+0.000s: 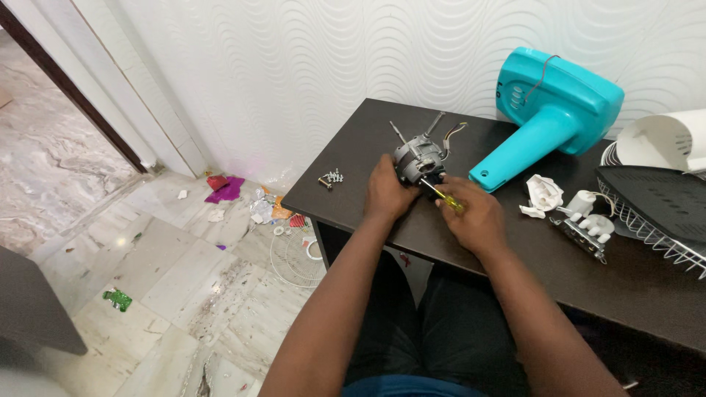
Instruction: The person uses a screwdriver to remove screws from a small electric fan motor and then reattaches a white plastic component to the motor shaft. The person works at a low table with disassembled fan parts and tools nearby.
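Centre frame, dark table [353, 191]: left hand [386, 192] grips motor [418, 160], right hand [474, 213] clasps screwdriver [443, 197]; littered marble floor [169, 265] lower left.

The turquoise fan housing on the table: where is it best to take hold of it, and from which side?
Probably grip the turquoise fan housing by its narrow neck, coming from the near side. The neck slants down toward the person, thin enough for a hand to wrap, while the head is wide and boxy and lies against the wall. Both hands are at the motor.

dark table [368, 132] | screws [332, 177] | grey motor [418, 159] | turquoise housing [548, 110] | white switch parts [581, 213]
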